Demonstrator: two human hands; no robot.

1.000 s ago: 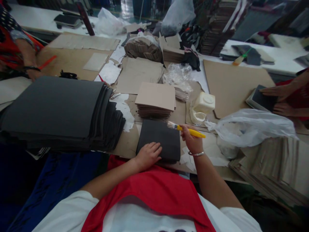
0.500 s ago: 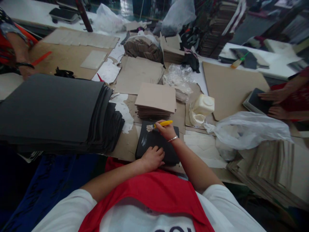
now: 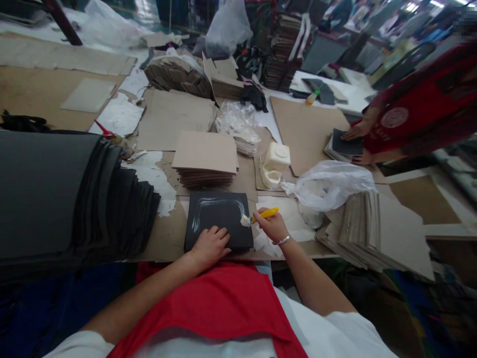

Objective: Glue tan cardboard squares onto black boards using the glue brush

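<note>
A small stack of black square sheets [image 3: 218,215] lies at the table's near edge, its top sheet streaked with white glue along the left, top and right sides. My left hand [image 3: 209,244] rests on the stack's near edge, fingers spread flat, pressing it down. My right hand [image 3: 272,226] grips a yellow-handled brush [image 3: 261,216] whose white bristles touch the sheet's right edge. Just beyond lies a stack of tan cardboard squares [image 3: 205,155]. A white glue tub [image 3: 275,161] stands to the right of that stack.
A thick pile of large black sheets [image 3: 67,191] fills the left. A clear plastic bag [image 3: 330,183] and a fanned pile of tan boards [image 3: 372,226] lie at right. Another person in red [image 3: 417,112] presses a black sheet [image 3: 346,144] at far right.
The brush has gone from the sheet's upper left round to its right edge, leaving a white glue streak. The camera has swung right. My left hand has stayed on the stack.
</note>
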